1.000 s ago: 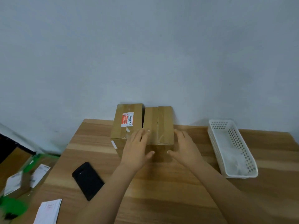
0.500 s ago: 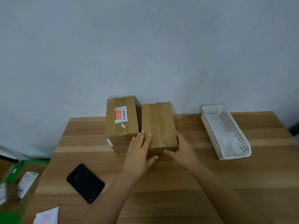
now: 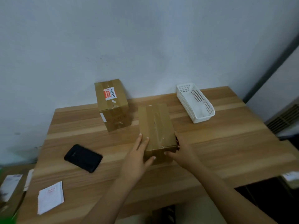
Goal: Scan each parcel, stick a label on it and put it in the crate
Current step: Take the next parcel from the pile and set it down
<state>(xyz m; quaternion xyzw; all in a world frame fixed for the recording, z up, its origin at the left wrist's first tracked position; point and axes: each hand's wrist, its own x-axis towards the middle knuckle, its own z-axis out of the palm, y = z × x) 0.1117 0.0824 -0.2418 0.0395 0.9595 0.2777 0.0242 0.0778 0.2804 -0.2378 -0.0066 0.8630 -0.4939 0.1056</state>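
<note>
Both hands are on the plain parcel (image 3: 156, 126), which is sitting mid-worktop (image 3: 226, 151). The left hand (image 3: 137, 156) is laying its fingers along the parcel's left top edge, thumb pressing the near face. The right hand (image 3: 183, 153) is wrapping the near right corner, with each grip clamped on the parcel. Whether it is resting on the wood or just off it, I cannot tell. A second parcel (image 3: 113, 107), wearing a red-and-white sticker, is standing apart at back left. The white crate (image 3: 203, 118) is sitting at back right. A black handset (image 3: 83, 158) is lying to the left, with paper slips (image 3: 51, 197) near the front edge.
</note>
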